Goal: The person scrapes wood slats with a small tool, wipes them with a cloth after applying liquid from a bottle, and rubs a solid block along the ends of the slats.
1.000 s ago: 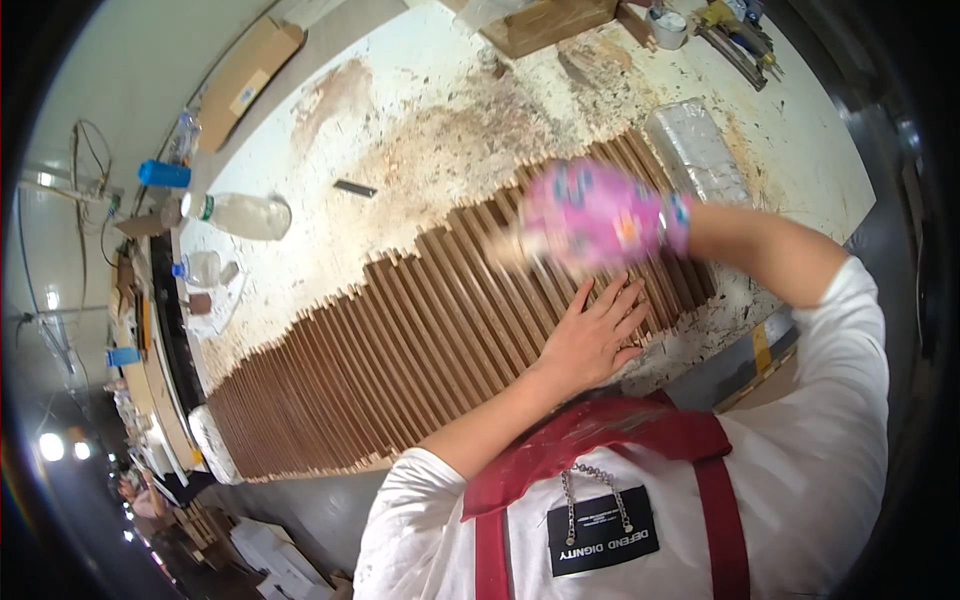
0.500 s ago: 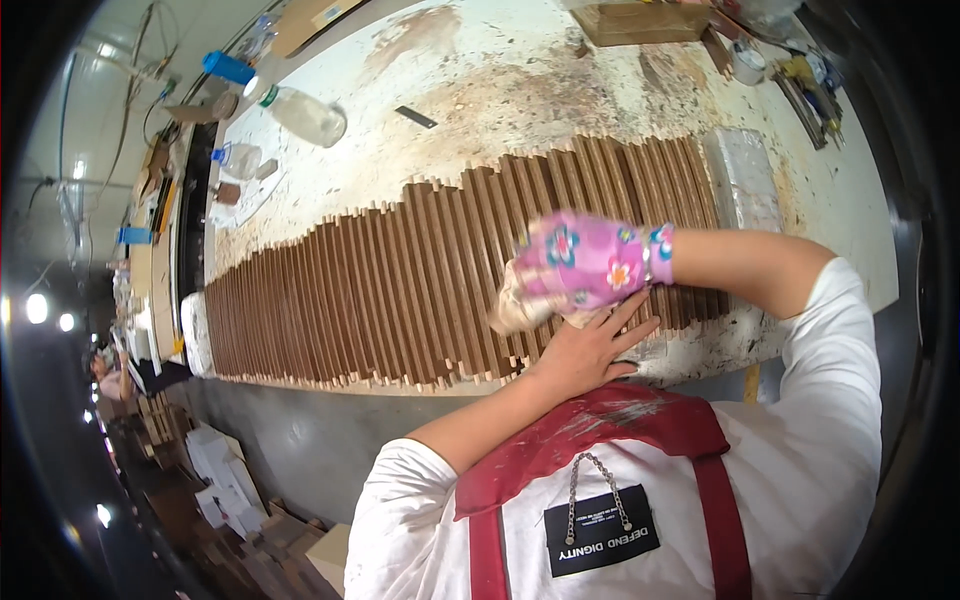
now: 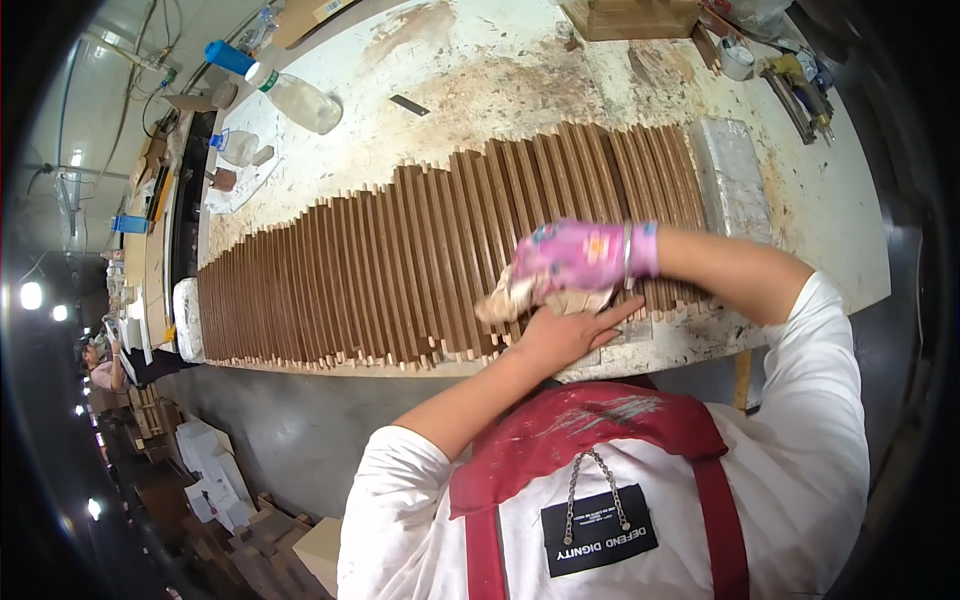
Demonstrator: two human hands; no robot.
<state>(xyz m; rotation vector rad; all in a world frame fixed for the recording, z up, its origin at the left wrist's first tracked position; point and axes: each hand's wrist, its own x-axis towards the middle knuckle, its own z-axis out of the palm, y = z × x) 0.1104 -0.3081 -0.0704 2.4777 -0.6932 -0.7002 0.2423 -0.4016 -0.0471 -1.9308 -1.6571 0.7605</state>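
A long row of brown wooden slats (image 3: 380, 270) lies side by side on the table, with pale pegs sticking out of their ends. My right hand (image 3: 580, 258), in a pink flowered glove and blurred, presses a crumpled beige cloth (image 3: 500, 303) onto the slats right of the middle. The cloth bunches out in front of the glove and beneath it. Bare and palm down, my left hand (image 3: 570, 337) rests at the near ends of the slats, just below the cloth. Its visible fingers stretch out to the right; some are hidden.
A plastic-wrapped block (image 3: 733, 180) bounds the row on the right, a white block (image 3: 188, 320) on the left. Behind stand a large clear bottle (image 3: 305, 103), a small dark flat piece (image 3: 409, 105), a cardboard box (image 3: 635, 20) and tools (image 3: 795, 100). A person (image 3: 108, 368) is far left.
My gloved right hand has slid the cloth slightly left and nearer to me over the slats. My left hand has shifted a little left, its fingers less spread. The whole view has shifted slightly.
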